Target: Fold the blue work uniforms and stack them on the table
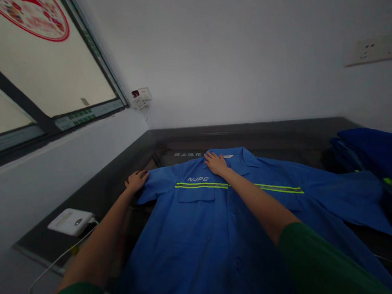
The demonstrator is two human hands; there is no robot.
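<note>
A blue short-sleeved work shirt [197,218] lies spread face up, with yellow-green stripes and white "NJPC" lettering on its chest. Its collar points to the far side, and its lower part runs out of view toward me. My right hand [216,163] rests flat beside the collar, fingers outstretched. At the end of the sleeve on the left, my left hand [137,180] lies with its fingers spread over the cuff edge. The opposite sleeve [350,194] extends to the right, untouched by either hand.
The shirt lies on a dark, glossy surface [269,135] against a white wall. Folded blue garments [381,156] are stacked at right. A white device [71,221] with a cable [61,256] sits at left. A window is at upper left; wall sockets [141,98] are in the corner.
</note>
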